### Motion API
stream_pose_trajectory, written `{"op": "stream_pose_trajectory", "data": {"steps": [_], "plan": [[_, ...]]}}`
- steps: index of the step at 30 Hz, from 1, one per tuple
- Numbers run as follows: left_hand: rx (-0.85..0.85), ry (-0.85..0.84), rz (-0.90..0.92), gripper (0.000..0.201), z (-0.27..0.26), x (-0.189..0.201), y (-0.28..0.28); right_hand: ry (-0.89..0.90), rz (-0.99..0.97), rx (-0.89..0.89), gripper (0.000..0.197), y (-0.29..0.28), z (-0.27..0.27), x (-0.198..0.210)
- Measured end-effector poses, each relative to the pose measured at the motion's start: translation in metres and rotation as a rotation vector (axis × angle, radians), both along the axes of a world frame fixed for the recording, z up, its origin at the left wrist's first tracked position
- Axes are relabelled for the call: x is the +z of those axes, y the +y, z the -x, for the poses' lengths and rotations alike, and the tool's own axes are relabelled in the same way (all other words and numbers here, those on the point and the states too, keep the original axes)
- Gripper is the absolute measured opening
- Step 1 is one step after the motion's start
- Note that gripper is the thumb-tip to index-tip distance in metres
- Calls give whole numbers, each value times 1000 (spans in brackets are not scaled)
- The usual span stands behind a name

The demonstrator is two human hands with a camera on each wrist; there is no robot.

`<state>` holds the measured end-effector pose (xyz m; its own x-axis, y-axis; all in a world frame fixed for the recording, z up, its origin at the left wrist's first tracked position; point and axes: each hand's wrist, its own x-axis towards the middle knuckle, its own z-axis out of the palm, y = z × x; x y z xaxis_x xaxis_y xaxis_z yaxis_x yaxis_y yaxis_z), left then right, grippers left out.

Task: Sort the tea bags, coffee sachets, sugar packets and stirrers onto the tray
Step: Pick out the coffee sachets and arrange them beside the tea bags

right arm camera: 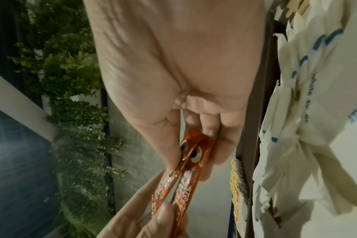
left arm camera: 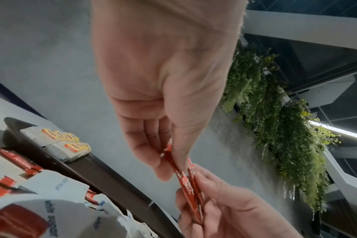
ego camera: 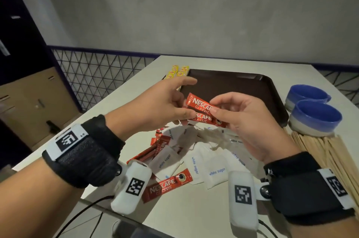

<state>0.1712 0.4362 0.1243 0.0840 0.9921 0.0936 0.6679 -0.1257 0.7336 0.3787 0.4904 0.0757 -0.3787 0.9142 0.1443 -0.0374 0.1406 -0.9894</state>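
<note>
We have two red sachets up off the table, held between both hands over the near edge of the tray; the left hand pinches their left ends between thumb and curled fingers, its forefinger stretched out above; the right hand pinches the other ends, thumb on top and fingers curled beneath. In the wrist views the two sachets lie side by side, not quite aligned, so we judge the step in hand to be squaring them into one bundle before they go down.

The tea bags already sit at the tray's far left corner; the rest of the tray looks bare. More sachets and the sugar packets lie mixed in a heap on the table below our hands; the stirrers are fanned out at the right, beside two blue cups.

Next we would need to carry the pair forward and lay it flat on the tray, clear of the tea bags, leaving room for sugar and stirrers; then back to the heap for the remaining red ones, some half hidden under the sugar.
</note>
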Motion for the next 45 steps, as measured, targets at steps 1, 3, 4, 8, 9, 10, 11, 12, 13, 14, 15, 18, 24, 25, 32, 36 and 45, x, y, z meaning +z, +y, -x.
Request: {"op": "stream_pose_trajectory", "data": {"steps": [1, 3, 4, 8, 9, 10, 11, 12, 13, 14, 15, 18, 24, 25, 32, 36, 45], "plan": [[-11, 10, -4, 66, 1, 0, -1, -12, 0, 17, 12, -1, 0, 0], [-26, 16, -3, 51, 1, 0, -2, -39, -28, 21, 12, -2, 1, -1], [-31, -9, -3, 46, 1, 0, -2, -40, -43, 13, 13, -2, 2, -1], [-41, -194, -27, 28, 1, -5, 3, -26, -112, -29, 13, -2, 3, 1], [-36, -215, -37, 23, 2, -5, 5, -18, -117, -35, 13, -2, 3, 1], [-34, -225, -44, 21, 2, -5, 7, -11, -117, -42, 13, -3, 3, 1], [-35, -228, -48, 19, 2, -5, 9, -11, -118, -50, 13, -3, 3, 2], [-40, -228, -47, 18, 2, -5, 11, -18, -123, -62, 12, -3, 3, 2], [-44, -232, -45, 17, 2, -5, 13, -27, -129, -76, 12, -3, 4, 2], [-44, -243, -44, 17, 2, -5, 15, -37, -137, -93, 11, -3, 4, 2], [-42, -262, -43, 18, 2, -5, 17, -45, -146, -109, 12, -3, 4, 2], [-39, -312, -45, 19, 1, -5, 24, -82, -170, -141, 13, -2, 4, 2], [-67, -327, -30, 18, 6, -10, 33, -216, -226, -160, 16, -4, 2, 4], [-80, -333, -24, 17, 8, -10, 35, -235, -236, -167, 17, -5, 2, 5], [-152, -405, -51, 21, 23, -3, 49, -733, -379, -48, 5, 5, 16, 63], [-87, -435, -156, 35, 46, 2, 59, -1018, -443, 56, 4, 45, 43, 106], [292, -797, -143, 18, 129, -16, 79, -1204, -415, -46, 4, 221, 105, 82]]}}
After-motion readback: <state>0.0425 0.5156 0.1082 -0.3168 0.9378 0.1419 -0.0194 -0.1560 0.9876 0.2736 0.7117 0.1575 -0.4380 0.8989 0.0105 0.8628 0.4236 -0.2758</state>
